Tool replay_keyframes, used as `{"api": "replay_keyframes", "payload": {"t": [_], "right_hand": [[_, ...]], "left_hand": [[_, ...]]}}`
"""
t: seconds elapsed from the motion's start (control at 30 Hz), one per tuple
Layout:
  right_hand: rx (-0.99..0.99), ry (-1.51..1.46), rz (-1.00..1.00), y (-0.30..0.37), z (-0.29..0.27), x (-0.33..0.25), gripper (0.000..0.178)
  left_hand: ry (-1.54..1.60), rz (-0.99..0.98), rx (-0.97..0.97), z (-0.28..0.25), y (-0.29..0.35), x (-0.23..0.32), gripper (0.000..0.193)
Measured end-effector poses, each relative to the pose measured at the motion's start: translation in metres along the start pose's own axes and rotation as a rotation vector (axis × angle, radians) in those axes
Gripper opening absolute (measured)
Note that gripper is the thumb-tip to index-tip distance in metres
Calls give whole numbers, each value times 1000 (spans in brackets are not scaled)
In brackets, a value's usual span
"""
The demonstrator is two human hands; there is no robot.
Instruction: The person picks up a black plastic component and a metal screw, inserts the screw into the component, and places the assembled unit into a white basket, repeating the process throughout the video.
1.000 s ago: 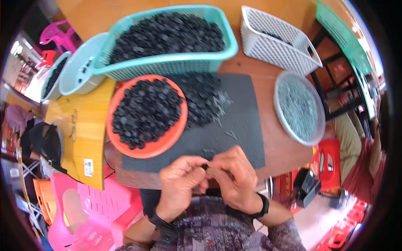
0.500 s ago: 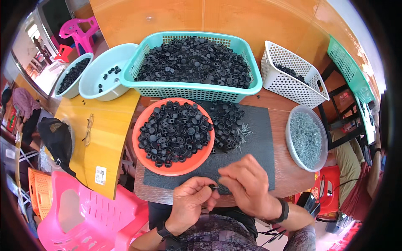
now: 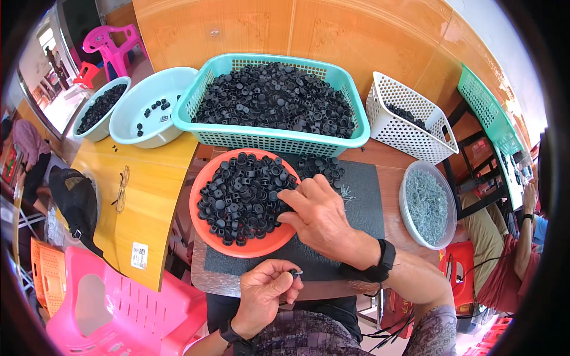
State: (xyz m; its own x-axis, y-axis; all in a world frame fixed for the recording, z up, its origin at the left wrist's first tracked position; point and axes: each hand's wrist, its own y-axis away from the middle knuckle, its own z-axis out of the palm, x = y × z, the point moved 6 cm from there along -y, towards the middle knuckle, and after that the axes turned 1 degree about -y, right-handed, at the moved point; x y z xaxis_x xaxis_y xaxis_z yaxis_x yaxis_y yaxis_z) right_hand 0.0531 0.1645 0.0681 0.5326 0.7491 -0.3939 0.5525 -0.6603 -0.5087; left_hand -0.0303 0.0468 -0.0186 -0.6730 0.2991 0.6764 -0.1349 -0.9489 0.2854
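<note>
Hundreds of black caps (image 3: 246,199) are still waiting at twelve o'clock in the orange dish (image 3: 205,234); right hand (image 3: 320,216) is reaching in, fingers spread, left hand (image 3: 267,293) is pinching one small black piece (image 3: 294,273)

Basket (image 3: 356,127) behind plate (image 3: 205,231).

Single head-worn fisheye view, looking steeply down and forward over the surface (image 3: 392,184) from close above. Forearms entering from the lower edge, left hand (image 3: 267,293) and right hand (image 3: 320,213) near the middle. Orange plate (image 3: 249,249) central, teal basket (image 3: 202,124) beyond, wooden wall (image 3: 356,35) at top. Straight edges bending near the rim.
</note>
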Motion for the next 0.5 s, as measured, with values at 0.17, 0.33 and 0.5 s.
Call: {"api": "replay_keyframes", "payload": {"t": [0.17, 0.33, 0.5], "right_hand": [[-41, 107, -48, -5, 10, 0, 21], [28, 0, 2, -1, 4, 2, 25], [18, -243, 75, 17, -20, -8, 23]], "left_hand": [[20, -1, -14, 1, -1, -1, 26], [-10, -13, 22, 0, 0, -1, 27], [-14, 13, 34, -1, 1, 2, 30]]}}
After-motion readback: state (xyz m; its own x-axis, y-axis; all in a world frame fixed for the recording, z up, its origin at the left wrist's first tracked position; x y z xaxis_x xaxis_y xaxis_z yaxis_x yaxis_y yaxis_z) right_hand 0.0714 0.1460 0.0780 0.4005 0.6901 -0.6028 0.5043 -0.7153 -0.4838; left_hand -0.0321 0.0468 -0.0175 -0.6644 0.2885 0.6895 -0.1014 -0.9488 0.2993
